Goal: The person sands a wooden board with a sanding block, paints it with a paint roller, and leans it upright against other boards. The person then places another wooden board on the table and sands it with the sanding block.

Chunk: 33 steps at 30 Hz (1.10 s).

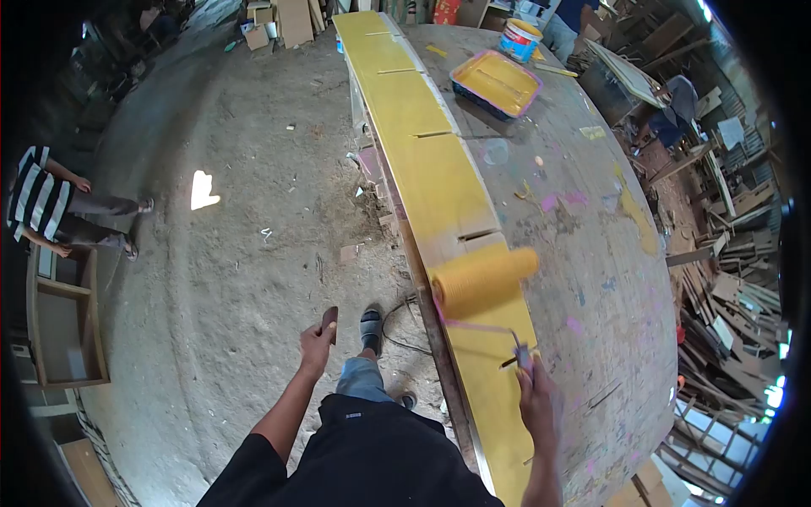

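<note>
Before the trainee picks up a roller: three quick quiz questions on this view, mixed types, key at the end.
1. Which of the person's hands grips the paint roller?
2. True or false: the paint tray sits on top of the yellow-painted board.
3. Fill in: just beyond the tray stands a paint ____.

Key
1: the right hand.
2: false; it sits on the worktable, beside the board.
3: bucket; the paint bucket has a label on its side.

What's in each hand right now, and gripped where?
Right hand: the paint roller, by its handle. Left hand: a flat brown piece, apparently by one side.
</note>
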### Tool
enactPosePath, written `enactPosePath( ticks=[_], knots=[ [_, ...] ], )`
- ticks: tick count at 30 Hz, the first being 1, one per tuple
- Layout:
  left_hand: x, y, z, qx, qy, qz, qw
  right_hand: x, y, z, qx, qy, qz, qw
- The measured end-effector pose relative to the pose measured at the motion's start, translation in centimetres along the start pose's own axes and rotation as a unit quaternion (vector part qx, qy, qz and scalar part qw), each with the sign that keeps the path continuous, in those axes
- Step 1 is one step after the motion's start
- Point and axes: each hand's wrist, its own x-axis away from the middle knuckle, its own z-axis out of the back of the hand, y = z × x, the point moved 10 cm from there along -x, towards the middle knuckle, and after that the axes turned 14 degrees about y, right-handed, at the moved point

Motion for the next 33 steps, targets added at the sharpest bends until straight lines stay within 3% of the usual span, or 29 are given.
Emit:
enactPosePath(
  ticks=[3,7,10,15,17,20,28,33],
  knots=[
    [-2.8,4.0,0.8,0.003,0.01,-0.017,1.0,-8.3,-5.2,-3.7,-0.013,0.025,0.026,0.999],
    [-7.9,1.6,2.9,-0.017,0.051,-0.03,0.998,-19.5,-11.9,-8.6,0.016,0.016,0.057,0.998],
    [-9.2,1.0,3.8,-0.011,0.036,0.016,0.999,-27.1,-17.1,-11.4,0.017,0.026,0.088,0.996],
    [-9.6,-1.5,4.6,-0.005,0.03,0.03,0.999,-31.7,-21.0,-13.3,-0.02,0.026,0.168,0.985],
    [-7.5,-0.6,5.3,0.026,0.079,0.026,0.996,-28.6,-19.1,-12.2,-0.02,0.017,0.148,0.989],
    [-4.2,-3.0,5.2,0.047,0.059,0.022,0.997,-21.1,-14.3,-9.8,-0.011,0.014,0.108,0.994],
    [10.1,-9.1,4.4,0.012,0.02,-0.009,1.0,6.4,5.5,-1.5,-0.076,0.01,0.045,0.996],
    [18.2,-13.2,4.8,0.054,0.008,0.04,0.998,24.4,18.4,6.9,-0.091,0.031,-0.034,0.995]
  ],
)
